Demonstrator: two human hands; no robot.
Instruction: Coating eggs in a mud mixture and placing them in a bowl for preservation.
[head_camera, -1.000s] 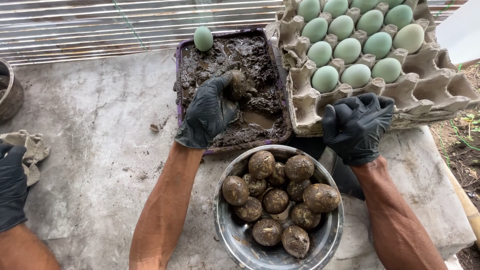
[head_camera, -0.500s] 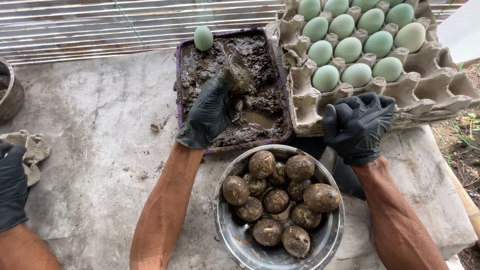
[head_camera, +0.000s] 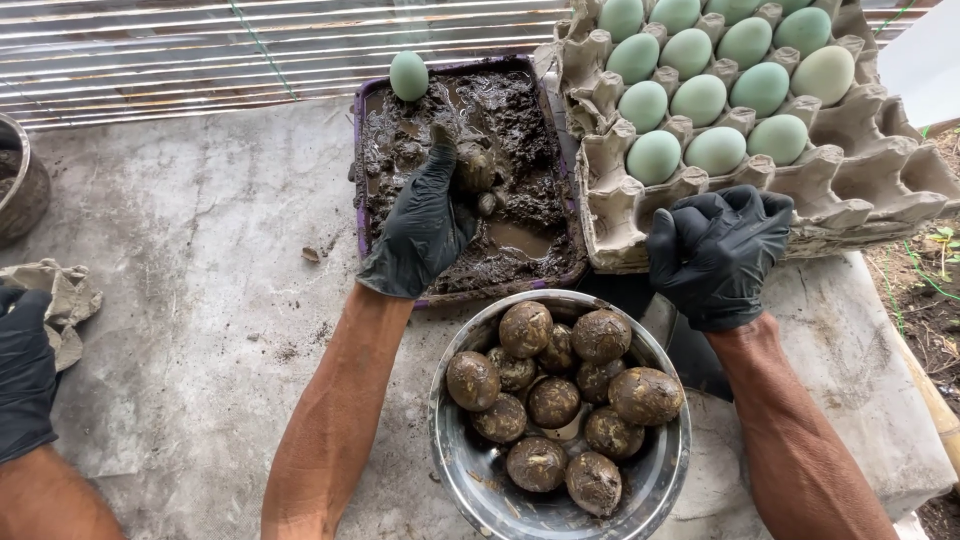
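My left hand (head_camera: 425, 215), in a black glove, reaches into the purple tray (head_camera: 360, 195) of dark mud and grips a mud-coated egg (head_camera: 473, 168). A clean pale green egg (head_camera: 408, 75) lies at the tray's far left corner. My right hand (head_camera: 718, 250), also gloved, rests loosely curled on the near edge of the cardboard egg carton (head_camera: 610, 215), which holds several pale green eggs (head_camera: 700, 98). Just below both hands stands a metal bowl (head_camera: 465, 480) filled with several mud-coated eggs (head_camera: 555, 400).
Another person's black-gloved hand (head_camera: 25, 370) shows at the left edge beside a crumpled carton piece (head_camera: 70, 300). A metal container (head_camera: 20, 190) sits at far left. The concrete slab (head_camera: 200, 300) ends at right, with soil and grass (head_camera: 925, 290) beyond. Corrugated metal sheeting (head_camera: 150, 50) lies behind.
My left hand has shifted slightly within the mud tray, turning the mud-coated egg in its fingers. My right hand and the bowl have stayed put.
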